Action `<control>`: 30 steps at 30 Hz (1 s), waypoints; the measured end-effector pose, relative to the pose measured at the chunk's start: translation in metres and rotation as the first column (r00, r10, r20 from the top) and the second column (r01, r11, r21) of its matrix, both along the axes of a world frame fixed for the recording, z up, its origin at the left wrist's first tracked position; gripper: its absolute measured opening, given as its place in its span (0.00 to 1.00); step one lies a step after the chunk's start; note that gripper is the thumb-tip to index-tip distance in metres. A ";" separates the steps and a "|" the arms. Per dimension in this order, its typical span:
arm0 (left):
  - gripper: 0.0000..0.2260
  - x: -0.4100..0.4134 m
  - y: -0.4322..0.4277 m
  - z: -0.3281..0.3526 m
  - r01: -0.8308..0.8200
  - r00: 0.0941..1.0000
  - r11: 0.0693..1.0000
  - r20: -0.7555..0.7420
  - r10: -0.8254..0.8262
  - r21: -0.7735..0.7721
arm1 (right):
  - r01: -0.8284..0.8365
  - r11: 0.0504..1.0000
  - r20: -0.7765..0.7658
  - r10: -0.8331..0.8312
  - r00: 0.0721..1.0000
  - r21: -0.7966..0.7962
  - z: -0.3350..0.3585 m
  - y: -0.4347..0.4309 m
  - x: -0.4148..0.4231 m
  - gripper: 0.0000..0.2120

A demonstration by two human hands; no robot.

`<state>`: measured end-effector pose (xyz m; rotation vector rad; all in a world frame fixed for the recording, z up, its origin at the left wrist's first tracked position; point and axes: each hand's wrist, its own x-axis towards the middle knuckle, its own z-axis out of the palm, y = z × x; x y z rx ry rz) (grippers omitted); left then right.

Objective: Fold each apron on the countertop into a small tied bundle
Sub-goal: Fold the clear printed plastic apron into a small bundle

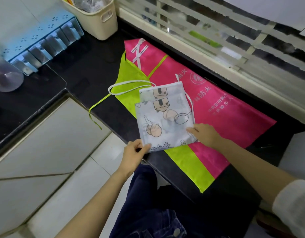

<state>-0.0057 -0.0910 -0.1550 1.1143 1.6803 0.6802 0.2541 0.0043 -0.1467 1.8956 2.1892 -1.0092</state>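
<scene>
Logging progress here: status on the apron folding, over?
Left hand pinches near corner of white apron; right hand presses flat on it. Folded square, strings loose, not tied. Lies on spread pink apron; nothing blocking.

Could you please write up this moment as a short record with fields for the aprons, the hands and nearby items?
surface: black countertop
white apron: folded to a rough square, lying on the pink apron
pink apron: spread flat, with green panels
strap: white loop, loose, left of the white apron
left hand: pinches the white apron's near left corner
right hand: fingers flat on its near right edge
nearby: beige basket, blue rack
progress: no bundle tied yet
</scene>
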 end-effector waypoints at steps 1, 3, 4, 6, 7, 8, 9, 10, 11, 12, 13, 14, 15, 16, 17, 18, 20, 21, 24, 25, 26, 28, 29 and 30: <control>0.12 0.000 0.001 -0.001 0.018 0.999 1.000 -0.043 -0.018 0.015 | 0.011 1.000 0.010 -0.011 1.000 -0.006 -0.001 0.000 -0.001 0.21; 0.08 0.001 0.005 -0.001 0.018 0.994 0.997 -0.111 -0.009 0.075 | 0.032 0.999 0.000 -0.032 0.999 -0.027 -0.004 0.001 -0.003 0.21; 0.07 0.002 0.007 0.000 0.006 0.991 0.994 -0.134 0.009 0.112 | 0.045 0.998 0.004 -0.045 0.999 -0.039 -0.005 0.001 -0.003 0.20; 0.07 0.003 0.012 0.000 0.001 0.985 0.984 -0.168 0.029 0.179 | 0.077 0.996 -0.006 -0.077 0.997 -0.034 -0.004 0.001 -0.005 0.18; 0.07 0.004 0.015 0.000 0.013 0.983 0.979 -0.182 0.025 0.204 | 0.098 0.995 -0.027 -0.099 0.995 -0.003 -0.004 0.001 -0.006 0.17; 0.08 0.006 0.019 0.001 0.027 0.983 0.975 -0.184 0.015 0.222 | 0.121 0.992 -0.048 -0.119 0.992 0.035 -0.003 0.002 -0.008 0.17; 0.10 0.008 0.023 0.003 0.034 0.984 0.971 -0.178 0.009 0.238 | 0.151 0.987 -0.074 -0.146 0.986 0.059 -0.001 0.003 -0.009 0.17; 0.11 0.010 0.028 0.005 0.036 0.984 0.967 -0.176 0.009 0.250 | 0.179 0.981 -0.109 -0.171 0.979 0.069 0.001 0.004 -0.010 0.18; 0.12 0.011 0.035 0.007 0.035 0.983 0.966 -0.184 0.013 0.257 | 0.204 0.977 -0.142 -0.194 0.971 0.061 0.002 0.006 -0.011 0.18; 0.13 0.011 0.041 0.008 0.038 0.980 0.967 -0.200 0.013 0.250 | 0.223 0.974 -0.158 -0.213 0.964 0.048 0.002 0.009 -0.011 0.17; 0.13 0.011 0.047 0.008 0.044 0.976 0.972 -0.219 0.008 0.232 | 0.238 0.971 -0.156 -0.230 0.961 0.032 0.003 0.011 -0.011 0.16; 0.12 0.010 0.051 0.007 0.049 0.971 0.977 -0.239 0.002 0.206 | 0.249 0.968 -0.150 -0.243 0.958 0.024 0.002 0.013 -0.011 0.15; 0.11 0.010 0.058 0.005 0.054 0.966 0.983 -0.259 -0.007 0.174 | 0.264 0.964 -0.137 -0.260 0.956 0.017 0.001 0.018 -0.011 0.15; 0.11 0.010 0.062 0.003 0.057 0.959 0.989 -0.282 -0.016 0.136 | 0.272 0.962 -0.125 -0.269 0.955 0.012 -0.002 0.021 -0.011 0.16; 0.11 0.010 0.066 0.002 0.061 0.952 0.994 -0.305 -0.029 0.096 | 0.282 0.959 -0.100 -0.282 0.954 -0.015 -0.003 0.024 -0.014 0.15; 0.10 0.010 0.070 0.001 0.066 0.945 0.996 -0.324 -0.045 0.053 | 0.306 0.951 -0.090 -0.308 0.947 -0.044 -0.006 0.027 -0.015 0.14; 0.09 0.009 0.077 -0.001 0.069 0.934 0.997 -0.351 -0.071 -0.017 | 0.332 0.938 -0.058 -0.338 0.939 -0.098 -0.010 0.031 -0.018 0.11; 0.09 0.008 0.079 -0.002 0.067 0.932 0.997 -0.355 -0.078 -0.041 | 0.319 0.940 -0.020 -0.323 0.946 -0.120 -0.010 0.033 -0.020 0.10; 0.09 0.005 0.085 -0.001 0.061 0.932 0.995 -0.351 -0.087 -0.084 | 0.289 0.944 0.012 -0.291 0.957 -0.158 -0.010 0.039 -0.021 0.12; 0.10 0.005 0.085 0.000 0.060 0.933 0.994 -0.348 -0.088 -0.091 | 0.278 0.946 0.025 -0.278 0.960 -0.165 -0.010 0.040 -0.022 0.14; 0.11 0.005 0.086 0.001 0.057 0.935 0.994 -0.344 -0.087 -0.097 | 0.271 0.952 0.020 -0.271 0.962 -0.145 -0.009 0.039 -0.023 0.15; 0.13 0.004 0.086 0.000 0.048 0.939 0.993 -0.335 -0.081 -0.107 | 0.271 0.951 0.042 -0.267 0.963 -0.147 -0.010 0.037 -0.023 0.16; 0.13 0.003 0.086 0.000 0.044 0.941 0.993 -0.329 -0.079 -0.111 | 0.266 0.949 0.057 -0.260 0.964 -0.169 -0.010 0.036 -0.023 0.16; 0.12 0.003 0.086 -0.001 0.041 0.944 0.992 -0.321 -0.076 -0.115 | 0.256 0.954 0.065 -0.249 0.966 -0.157 -0.012 0.035 -0.021 0.16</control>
